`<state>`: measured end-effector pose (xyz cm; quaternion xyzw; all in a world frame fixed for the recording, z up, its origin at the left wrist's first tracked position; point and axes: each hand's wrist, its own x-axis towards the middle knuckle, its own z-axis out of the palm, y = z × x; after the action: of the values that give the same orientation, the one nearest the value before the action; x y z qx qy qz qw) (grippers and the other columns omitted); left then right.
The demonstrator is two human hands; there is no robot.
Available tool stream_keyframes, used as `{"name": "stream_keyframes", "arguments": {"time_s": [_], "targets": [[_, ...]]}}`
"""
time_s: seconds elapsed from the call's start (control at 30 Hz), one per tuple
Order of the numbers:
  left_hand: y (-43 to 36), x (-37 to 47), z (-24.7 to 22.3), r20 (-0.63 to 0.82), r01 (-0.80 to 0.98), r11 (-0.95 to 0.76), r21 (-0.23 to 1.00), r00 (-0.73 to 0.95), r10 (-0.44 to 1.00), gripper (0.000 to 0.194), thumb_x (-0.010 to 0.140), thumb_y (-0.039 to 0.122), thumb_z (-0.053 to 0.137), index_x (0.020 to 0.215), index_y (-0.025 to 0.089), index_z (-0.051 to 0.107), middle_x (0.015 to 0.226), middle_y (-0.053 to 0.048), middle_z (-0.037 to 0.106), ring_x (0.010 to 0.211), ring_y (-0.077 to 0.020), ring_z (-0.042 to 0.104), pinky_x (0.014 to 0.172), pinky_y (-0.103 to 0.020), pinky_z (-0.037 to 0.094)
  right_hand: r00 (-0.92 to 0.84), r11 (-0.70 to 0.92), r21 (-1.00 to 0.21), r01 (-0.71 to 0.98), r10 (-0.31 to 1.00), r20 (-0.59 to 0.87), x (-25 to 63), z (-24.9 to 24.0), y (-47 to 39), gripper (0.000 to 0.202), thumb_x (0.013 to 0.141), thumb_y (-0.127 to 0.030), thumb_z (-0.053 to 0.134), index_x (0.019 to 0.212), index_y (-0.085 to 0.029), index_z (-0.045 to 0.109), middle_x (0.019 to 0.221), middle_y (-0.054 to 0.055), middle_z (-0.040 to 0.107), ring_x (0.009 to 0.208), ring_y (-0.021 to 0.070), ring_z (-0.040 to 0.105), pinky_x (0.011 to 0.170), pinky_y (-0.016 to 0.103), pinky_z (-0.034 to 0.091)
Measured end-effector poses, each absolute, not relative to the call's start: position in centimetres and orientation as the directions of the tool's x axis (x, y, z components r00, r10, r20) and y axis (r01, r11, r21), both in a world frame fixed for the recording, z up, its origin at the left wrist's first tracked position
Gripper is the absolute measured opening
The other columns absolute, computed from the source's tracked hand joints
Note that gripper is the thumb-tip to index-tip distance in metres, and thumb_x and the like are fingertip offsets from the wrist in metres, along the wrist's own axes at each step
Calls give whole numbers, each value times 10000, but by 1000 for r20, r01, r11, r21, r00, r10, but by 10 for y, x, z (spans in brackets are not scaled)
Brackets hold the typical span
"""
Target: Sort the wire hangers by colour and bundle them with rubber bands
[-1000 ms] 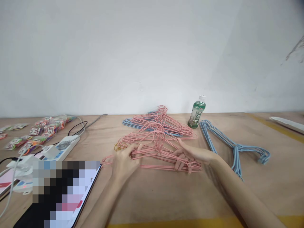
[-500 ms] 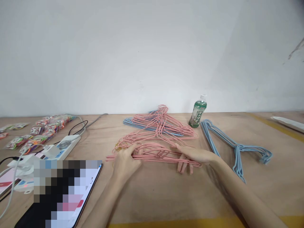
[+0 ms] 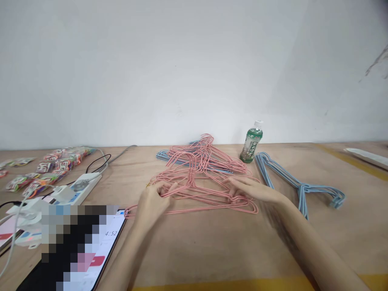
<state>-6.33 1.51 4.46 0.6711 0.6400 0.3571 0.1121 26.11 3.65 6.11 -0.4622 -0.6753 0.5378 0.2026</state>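
Note:
A small bundle of pink wire hangers (image 3: 191, 173) lies in front of me, hooks pointing up and away toward the wall. My left hand (image 3: 156, 202) is closed on the left shoulder of the bundle. Around its right end curl the fingers of my right hand (image 3: 245, 190), with some fingertips hidden behind the wires. Just beyond, a pile of more pink hangers (image 3: 207, 152) overlaps some blue hangers (image 3: 162, 155). Something thin and yellow (image 3: 148, 186) shows beside my left hand.
On the right lies a bundle of blue hangers (image 3: 303, 188). A green-labelled bottle (image 3: 251, 147) stands near the wall. To the left are a phone (image 3: 112, 238), a power strip (image 3: 91, 186) with cables, and several small colourful packets (image 3: 62, 165). A white object (image 3: 366, 157) lies far right.
The pink hangers in my hands have tipped, so their hooks now stand up and point away. Their bottom bar has fanned out toward me and reaches the phone's edge.

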Motion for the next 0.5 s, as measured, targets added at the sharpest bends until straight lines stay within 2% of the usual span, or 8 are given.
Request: {"name": "stream_keyframes", "arguments": {"time_s": [0.13, 0.2, 0.27, 0.33, 0.4, 0.5], "targets": [[15, -54, 38, 200, 673, -163, 722, 22, 980, 328, 735, 517, 599, 733, 202, 689, 483, 44, 513, 470, -116, 420, 482, -240, 281, -693, 47, -887, 460, 643, -325, 262, 60, 33, 511, 839, -581, 552, 1126, -160, 580, 952, 78, 694, 878, 186, 649, 775, 298, 504], [16, -53, 35, 158, 619, -178, 765, 88, 984, 296, 703, 482, 629, 714, 191, 687, 514, 28, 567, 483, -125, 456, 478, -240, 307, -747, 48, -877, 478, 547, -378, 262, 60, 30, 457, 830, -570, 569, 1025, -159, 608, 903, 65, 688, 816, 168, 646, 737, 278, 501], [15, -53, 34, 142, 580, -192, 792, 131, 981, 266, 679, 452, 649, 674, 188, 675, 560, 12, 614, 511, -134, 495, 484, -240, 337, -768, 80, -865, 496, 504, -394, 260, 60, 28, 436, 843, -586, 534, 930, -167, 622, 824, 39, 673, 701, 136, 619, 653, 251, 489], [13, -53, 35, 141, 567, -202, 799, 150, 979, 249, 668, 437, 658, 647, 189, 663, 585, 8, 634, 529, -138, 515, 488, -239, 353, -754, 121, -856, 502, 546, -365, 258, 61, 28, 461, 861, -608, 480, 886, -172, 627, 787, 27, 658, 633, 121, 582, 563, 229, 454], [12, -54, 36, 142, 571, -209, 794, 161, 977, 243, 670, 431, 660, 645, 189, 655, 583, 14, 627, 530, -134, 511, 490, -236, 351, -695, 141, -869, 475, 665, -273, 256, 61, 30, 487, 877, -618, 436, 873, -168, 623, 769, 33, 650, 623, 129, 572, 519, 226, 424], [11, -54, 36, 133, 606, -209, 768, 168, 977, 246, 697, 433, 652, 677, 188, 648, 560, 31, 580, 518, -120, 468, 492, -232, 326, -391, 242, -868, 434, 918, 60, 256, 55, 39, 456, 896, -587, 424, 870, -166, 600, 748, 44, 633, 634, 152, 567, 559, 261, 431]]}}
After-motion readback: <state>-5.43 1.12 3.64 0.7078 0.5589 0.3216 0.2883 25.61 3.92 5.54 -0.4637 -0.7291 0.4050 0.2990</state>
